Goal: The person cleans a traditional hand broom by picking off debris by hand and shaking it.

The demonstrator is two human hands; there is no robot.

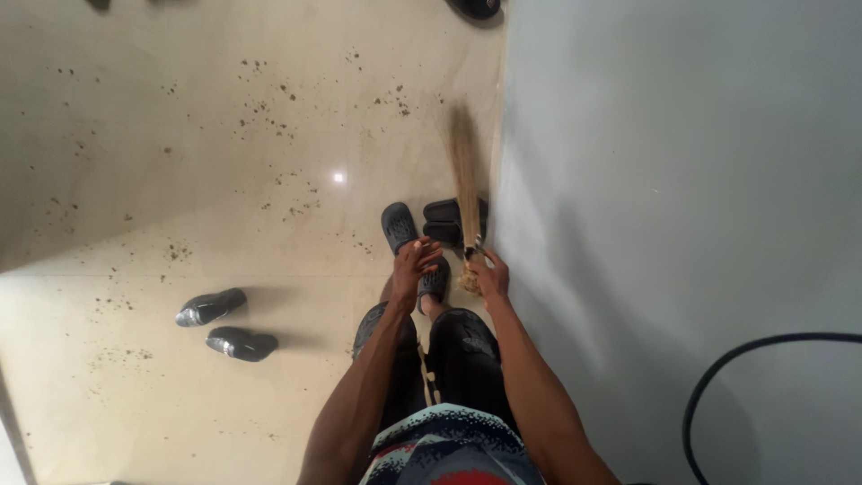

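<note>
Mid-sweep, by the look of it: right hand (492,274) curled shut around the bound end of a straw hand broom (466,193), bristles fanned and blurred out toward twelve o'clock along the foot of the grey wall (682,180). Left hand (415,262) close beside at nine o'clock, fingers bent over something small and pale, perhaps a loose tuft or the binding; too blurred to tell what, or whether it touches the broom at all. Broom bundle rising straight from the right fist, passing over a pair of dark slides (444,223) lying just beyond both hands, one slide at eleven o'clock of the left hand. Judged next need: a firm hold low on the bundle and a stroke angled away from the wall toward the speckled tile floor (180,135), clear of the slides. Black shoes (224,325) well apart at eight o'clock; black cable (718,377) looping at four o'clock.
</note>
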